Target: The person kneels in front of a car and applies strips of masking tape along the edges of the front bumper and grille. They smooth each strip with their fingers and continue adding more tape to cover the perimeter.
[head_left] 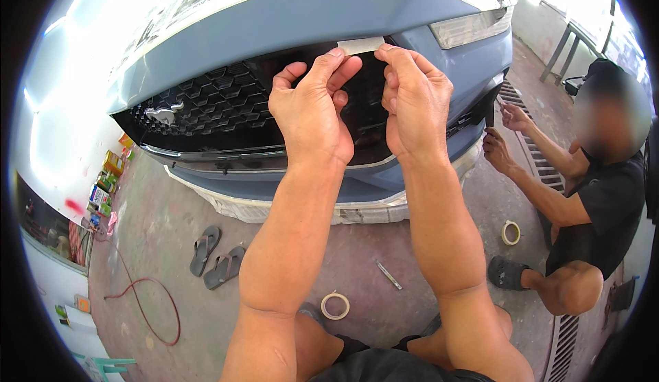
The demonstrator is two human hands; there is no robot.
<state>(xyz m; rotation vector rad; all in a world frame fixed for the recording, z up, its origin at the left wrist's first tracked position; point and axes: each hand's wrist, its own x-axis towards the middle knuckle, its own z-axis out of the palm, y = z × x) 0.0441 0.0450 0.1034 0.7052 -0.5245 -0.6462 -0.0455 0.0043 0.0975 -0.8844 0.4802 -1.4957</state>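
Observation:
A short pale strip of masking tape (362,45) spans the gap between my hands, at the upper edge of the car's black grille (213,104). Its left end is pinched between thumb and finger of my left hand (316,100), whose other fingers are partly spread. My right hand (415,94) pinches the other end, its remaining fingers curled. Just above the strip lies the blue-grey front edge of the hood (302,21). Whether the strip is stuck down on the car cannot be told.
Newspaper (199,1) covers the hood, and the headlight (470,30) is masked. At the right a person (583,197) crouches, hands at the bumper's side. On the floor lie tape rolls (335,317) (510,243), a slim cutter-like tool (389,275), slippers (223,267) and a red hose (177,313).

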